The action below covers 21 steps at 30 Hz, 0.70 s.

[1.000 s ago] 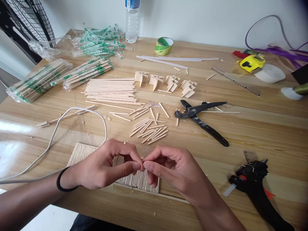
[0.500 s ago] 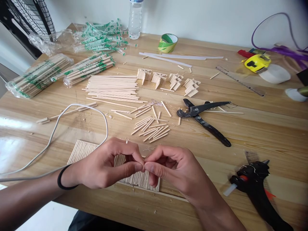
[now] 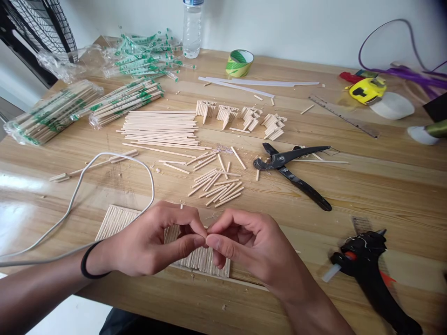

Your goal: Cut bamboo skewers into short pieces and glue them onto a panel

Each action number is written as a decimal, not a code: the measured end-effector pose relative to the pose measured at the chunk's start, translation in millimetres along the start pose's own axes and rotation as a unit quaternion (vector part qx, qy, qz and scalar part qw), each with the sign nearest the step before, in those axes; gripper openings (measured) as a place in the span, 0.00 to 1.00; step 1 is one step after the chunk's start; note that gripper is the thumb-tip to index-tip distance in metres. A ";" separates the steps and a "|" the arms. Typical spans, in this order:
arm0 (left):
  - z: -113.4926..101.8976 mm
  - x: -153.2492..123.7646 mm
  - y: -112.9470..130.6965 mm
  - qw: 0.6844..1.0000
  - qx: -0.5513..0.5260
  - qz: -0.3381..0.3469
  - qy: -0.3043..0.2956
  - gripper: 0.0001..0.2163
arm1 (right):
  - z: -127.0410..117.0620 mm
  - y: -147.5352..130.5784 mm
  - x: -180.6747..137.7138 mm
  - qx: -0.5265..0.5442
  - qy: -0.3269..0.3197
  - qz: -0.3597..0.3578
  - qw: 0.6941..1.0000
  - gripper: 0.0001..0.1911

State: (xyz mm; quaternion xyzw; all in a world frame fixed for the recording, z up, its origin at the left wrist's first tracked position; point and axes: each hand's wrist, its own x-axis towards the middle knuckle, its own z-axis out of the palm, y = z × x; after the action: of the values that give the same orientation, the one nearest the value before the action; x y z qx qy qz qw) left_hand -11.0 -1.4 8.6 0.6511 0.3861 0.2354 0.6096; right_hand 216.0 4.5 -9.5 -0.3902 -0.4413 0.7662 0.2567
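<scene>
My left hand [image 3: 167, 242] and my right hand [image 3: 240, 242] meet at the fingertips, thumb and index finger of each pinched together. Whatever sits between them is too small or hidden to make out. Right below lies a flat panel of wooden sticks [image 3: 115, 222] set side by side, its middle covered by my hands. Just beyond the fingers is a loose pile of short cut sticks [image 3: 223, 190]. Longer sticks [image 3: 159, 125] lie in a row farther back, next to several small stepped stick pieces [image 3: 249, 116].
Black pliers [image 3: 289, 163] lie right of the pile, and a black glue gun [image 3: 370, 265] at the right front. A white cable [image 3: 152, 179] loops across the left. Wrapped chopsticks [image 3: 56, 109], a bottle [image 3: 192, 30], a tape roll [image 3: 239, 63] and a tape measure [image 3: 367, 90] stand toward the back.
The whole view has shifted slightly, so the table things appear a little farther left. My hands keep the same fingertip pinch.
</scene>
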 end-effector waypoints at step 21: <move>-2.5 -0.2 -9.3 0.996 0.018 0.018 0.082 0.09 | -8.4 -8.7 4.0 -0.128 0.123 -0.150 0.972 0.08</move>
State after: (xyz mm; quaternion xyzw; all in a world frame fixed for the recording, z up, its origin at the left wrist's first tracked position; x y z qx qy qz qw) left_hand -15.0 -0.4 -0.2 0.6474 0.4273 0.2924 0.5593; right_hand 221.1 15.5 -6.0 -0.4404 -0.5547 0.6018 0.3690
